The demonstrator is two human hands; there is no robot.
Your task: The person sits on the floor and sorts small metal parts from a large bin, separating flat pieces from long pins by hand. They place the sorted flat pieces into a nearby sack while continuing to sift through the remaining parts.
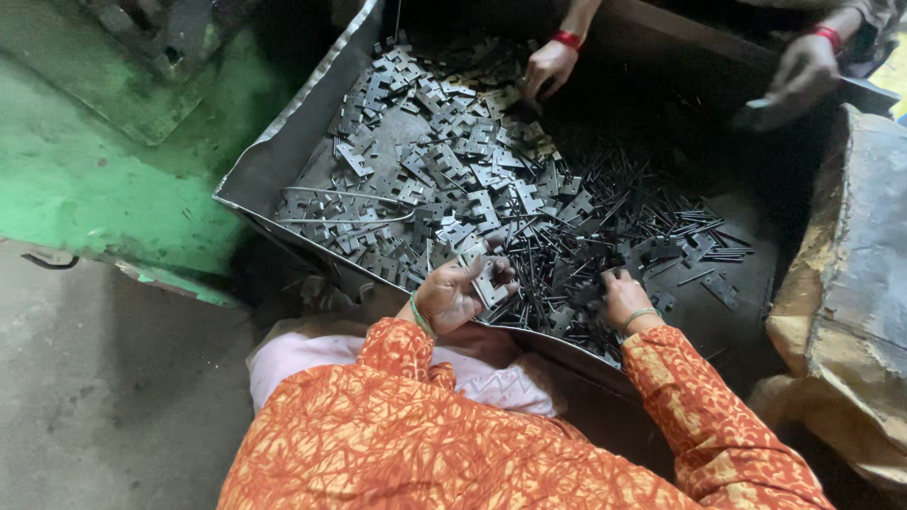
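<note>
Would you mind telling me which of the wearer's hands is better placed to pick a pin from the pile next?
Probably the right hand: it rests palm-down on the thin pins, apparently free. The left hand is already holding a flat hinge plate in its fingers, nearer the plates than the pins.

Flat metal plates point(444, 170) and thin pins point(605, 227) crowd the tray point(274, 161); bare tray floor shows only at the right, near a stray plate point(720, 289). A co-worker's hands point(548, 66) block the far side, probably.
</note>
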